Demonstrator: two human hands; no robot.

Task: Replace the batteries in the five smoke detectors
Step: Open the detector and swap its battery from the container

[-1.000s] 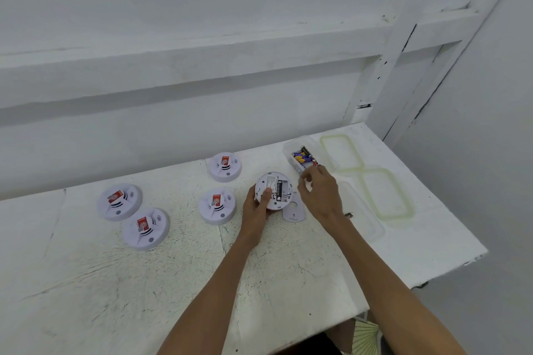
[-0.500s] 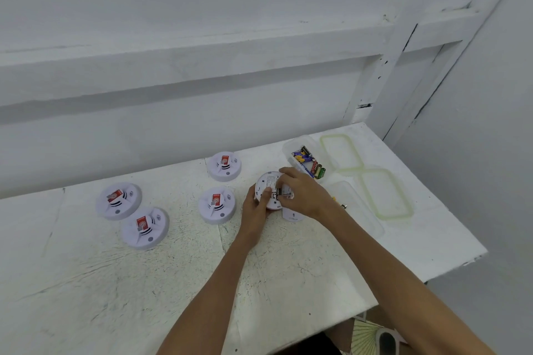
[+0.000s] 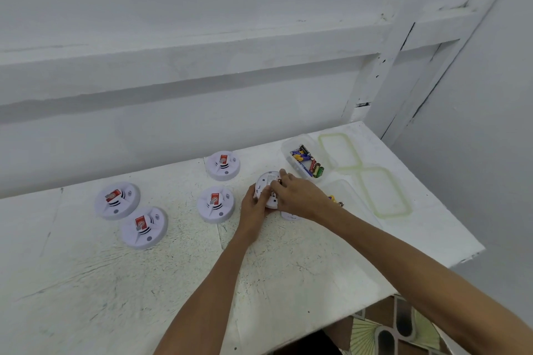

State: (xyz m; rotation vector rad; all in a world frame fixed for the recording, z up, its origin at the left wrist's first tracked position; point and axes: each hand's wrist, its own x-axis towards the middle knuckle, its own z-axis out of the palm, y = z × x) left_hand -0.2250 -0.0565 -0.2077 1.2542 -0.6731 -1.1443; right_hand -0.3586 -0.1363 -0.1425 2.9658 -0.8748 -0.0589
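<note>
A second earlier the right hand (image 3: 300, 196) was reaching at the box of batteries (image 3: 306, 163); it had since come back over the upturned smoke detector (image 3: 266, 189) on the worktop (image 3: 173, 268), its fingers (image 3: 284, 174) pinched on what looked like a battery at the open compartment. The left hand (image 3: 253, 207) gripped the detector's rim. Probably a fresh cell was going in. Four other detectors (image 3: 215, 204) lay face up, apparently untouched.
</note>
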